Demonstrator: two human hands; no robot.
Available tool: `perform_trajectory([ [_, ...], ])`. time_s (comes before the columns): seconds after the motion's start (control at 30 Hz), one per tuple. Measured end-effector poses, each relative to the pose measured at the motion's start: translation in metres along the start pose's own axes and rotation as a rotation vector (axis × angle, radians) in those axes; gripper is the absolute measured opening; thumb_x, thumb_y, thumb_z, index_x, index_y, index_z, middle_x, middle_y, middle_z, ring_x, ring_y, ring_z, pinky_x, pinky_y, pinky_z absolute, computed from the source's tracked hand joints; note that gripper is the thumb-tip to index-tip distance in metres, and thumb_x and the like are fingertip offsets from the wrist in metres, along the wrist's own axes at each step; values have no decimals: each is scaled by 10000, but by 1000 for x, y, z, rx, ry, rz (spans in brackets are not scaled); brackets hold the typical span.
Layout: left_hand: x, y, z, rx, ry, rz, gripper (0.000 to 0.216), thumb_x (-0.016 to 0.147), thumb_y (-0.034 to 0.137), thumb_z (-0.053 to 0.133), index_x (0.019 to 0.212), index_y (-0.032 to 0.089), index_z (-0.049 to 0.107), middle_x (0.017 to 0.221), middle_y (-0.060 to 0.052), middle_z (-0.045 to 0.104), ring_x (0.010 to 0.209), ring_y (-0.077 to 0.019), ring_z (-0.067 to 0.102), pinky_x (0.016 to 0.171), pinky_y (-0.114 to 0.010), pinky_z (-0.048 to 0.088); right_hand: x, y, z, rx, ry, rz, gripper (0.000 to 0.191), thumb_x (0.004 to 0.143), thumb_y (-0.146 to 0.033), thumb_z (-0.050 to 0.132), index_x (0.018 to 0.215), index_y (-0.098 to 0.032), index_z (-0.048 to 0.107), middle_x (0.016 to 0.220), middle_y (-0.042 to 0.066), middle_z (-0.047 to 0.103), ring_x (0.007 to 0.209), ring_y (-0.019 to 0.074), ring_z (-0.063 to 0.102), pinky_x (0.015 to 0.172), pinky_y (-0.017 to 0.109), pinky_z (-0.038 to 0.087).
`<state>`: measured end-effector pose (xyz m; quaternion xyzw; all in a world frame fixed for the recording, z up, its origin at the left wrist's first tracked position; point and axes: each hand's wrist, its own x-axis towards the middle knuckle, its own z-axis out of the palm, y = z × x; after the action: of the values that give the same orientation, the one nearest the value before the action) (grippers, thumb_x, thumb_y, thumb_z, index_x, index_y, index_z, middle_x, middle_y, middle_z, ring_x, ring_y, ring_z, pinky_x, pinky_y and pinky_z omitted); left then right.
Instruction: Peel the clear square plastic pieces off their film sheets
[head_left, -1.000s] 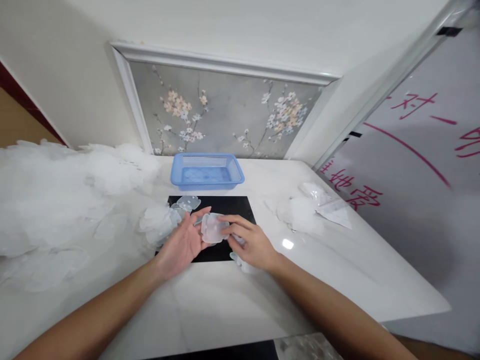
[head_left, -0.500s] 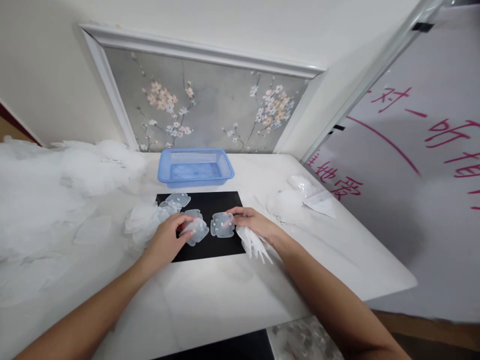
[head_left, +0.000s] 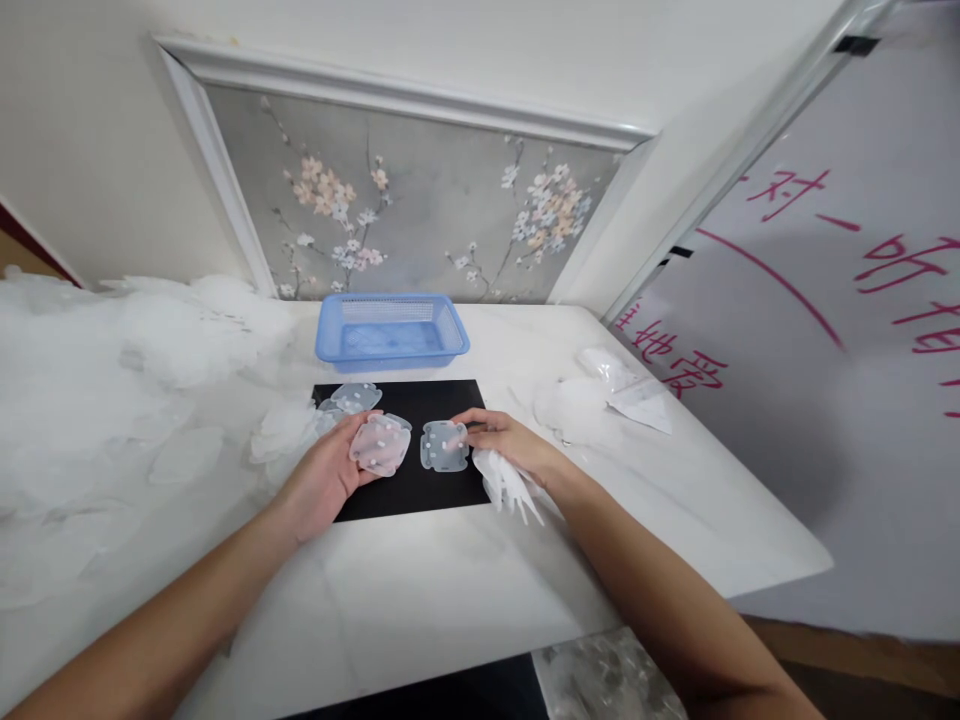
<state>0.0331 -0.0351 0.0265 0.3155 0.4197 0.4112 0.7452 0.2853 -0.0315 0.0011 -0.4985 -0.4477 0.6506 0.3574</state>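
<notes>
My left hand (head_left: 324,478) holds a translucent plastic sheet with white dots (head_left: 380,445) over the black mat (head_left: 420,490), palm turned up beneath it. Beside it, a second dotted sheet (head_left: 444,446) lies flat on the mat, and the fingertips of my right hand (head_left: 504,442) pinch its right edge. Under my right palm sits a bundle of thin white strips (head_left: 507,482). More dotted sheets (head_left: 354,397) lie at the mat's back left corner.
A blue plastic basket (head_left: 391,337) stands behind the mat on the white table (head_left: 450,600). A large heap of translucent sheets (head_left: 97,370) covers the left side. Clear plastic bags (head_left: 607,395) lie at the right. A whiteboard with red writing (head_left: 825,300) stands to the right.
My hands separated: one sheet was laid flat on the mat under my right fingers, while my left hand turned its own sheet face up. The view shifted slightly left.
</notes>
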Motion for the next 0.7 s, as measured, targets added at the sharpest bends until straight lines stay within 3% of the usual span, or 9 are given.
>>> perform_trajectory([
  [0.43,-3,3,2,-80,-37,-61,441,932,465,443,1236,161,540,1239,-148,633,1088,-290,626,960,-514,477,-1,1,2,-46,3,-16,329,614,-301,734,916,-189,664,736,-5,649,690,152,565,656,282,384],
  [0.57,-4,3,2,-98,-65,-60,464,932,484,430,1245,157,534,1219,-150,646,1132,-297,609,988,-518,450,-1,3,3,-107,26,-145,233,700,-375,698,833,-187,665,770,15,650,686,153,552,661,296,393],
  [0.7,-4,1,0,-118,-106,-44,462,930,503,430,1222,165,552,1220,-137,650,1148,-278,602,1008,-458,438,-6,2,6,-371,86,-339,263,836,-412,590,982,-210,674,659,-13,559,586,135,465,598,291,378],
])
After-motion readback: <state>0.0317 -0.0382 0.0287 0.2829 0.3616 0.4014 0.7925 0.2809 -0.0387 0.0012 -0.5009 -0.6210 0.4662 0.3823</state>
